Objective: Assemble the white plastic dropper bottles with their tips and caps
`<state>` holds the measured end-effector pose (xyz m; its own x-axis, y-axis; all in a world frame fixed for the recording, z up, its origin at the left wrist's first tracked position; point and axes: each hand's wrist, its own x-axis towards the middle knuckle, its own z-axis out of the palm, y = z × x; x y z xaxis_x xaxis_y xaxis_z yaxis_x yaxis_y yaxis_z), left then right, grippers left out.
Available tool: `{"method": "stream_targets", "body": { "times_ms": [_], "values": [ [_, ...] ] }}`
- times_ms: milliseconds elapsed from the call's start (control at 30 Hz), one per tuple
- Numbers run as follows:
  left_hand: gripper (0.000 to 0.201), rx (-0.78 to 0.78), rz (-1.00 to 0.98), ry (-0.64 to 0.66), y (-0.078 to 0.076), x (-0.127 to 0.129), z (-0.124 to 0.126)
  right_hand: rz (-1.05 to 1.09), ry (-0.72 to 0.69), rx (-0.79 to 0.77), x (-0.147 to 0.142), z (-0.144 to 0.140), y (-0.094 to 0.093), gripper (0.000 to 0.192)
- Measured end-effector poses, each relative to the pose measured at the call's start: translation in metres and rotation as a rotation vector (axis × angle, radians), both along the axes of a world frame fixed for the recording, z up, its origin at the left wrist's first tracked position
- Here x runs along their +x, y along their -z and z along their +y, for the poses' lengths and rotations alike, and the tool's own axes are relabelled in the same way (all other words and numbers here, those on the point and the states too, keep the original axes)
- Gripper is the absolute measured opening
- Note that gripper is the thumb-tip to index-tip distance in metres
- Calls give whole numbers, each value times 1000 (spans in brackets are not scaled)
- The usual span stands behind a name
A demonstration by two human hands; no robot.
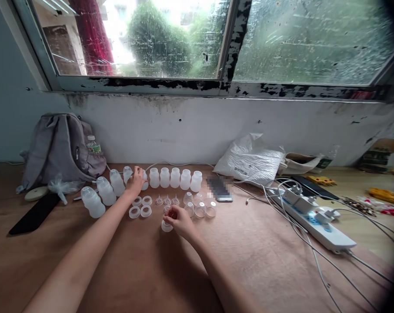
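My left hand point(136, 181) reaches into the back row of frosted baby bottles, its fingers closed round one bottle point(145, 181). More bottles point(165, 178) stand upright to its right, and several capped ones point(92, 202) to its left. My right hand point(181, 221) pinches at a white collar ring point(166, 226) low over the table; its fingers hide the top of that piece. Between the hands lie loose white rings point(135, 212) and clear nipples point(167, 200). Transparent dome caps point(200, 210) stand just beyond my right hand.
A blurred phone point(225, 198) lies right of the bottles. Farther right are a power strip point(317, 224) with tangled cables and a silvery plastic bag point(251, 158). At left are a grey backpack point(61, 150) and a black flat object point(35, 215). A wall with windows closes the back.
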<state>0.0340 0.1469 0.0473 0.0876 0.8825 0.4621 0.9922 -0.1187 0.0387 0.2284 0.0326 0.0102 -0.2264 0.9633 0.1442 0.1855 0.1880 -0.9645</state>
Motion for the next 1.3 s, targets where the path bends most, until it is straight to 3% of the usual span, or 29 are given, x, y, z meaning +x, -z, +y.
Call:
{"method": "stream_targets", "body": {
  "times_ms": [533,700,833,900,1000,1133,1300],
  "values": [
    [51,12,-52,5,13,2,9,-374,-50,83,4,-3,17,22],
    [49,117,-157,132,9,6,1,-366,-39,87,2,-3,16,20],
    [36,263,-284,345,-1,16,-22,-316,21,152,0,-2,13,12],
    [30,257,-351,457,0,22,-43,-274,78,183,0,-2,10,8],
    [27,152,-451,578,14,29,-81,-222,130,207,0,-1,7,12],
    [31,-5,-603,645,38,33,-122,-195,129,255,0,-3,5,12],
    [40,-152,-739,661,53,33,-136,-223,69,345,-8,-8,14,8]
  ]
}}
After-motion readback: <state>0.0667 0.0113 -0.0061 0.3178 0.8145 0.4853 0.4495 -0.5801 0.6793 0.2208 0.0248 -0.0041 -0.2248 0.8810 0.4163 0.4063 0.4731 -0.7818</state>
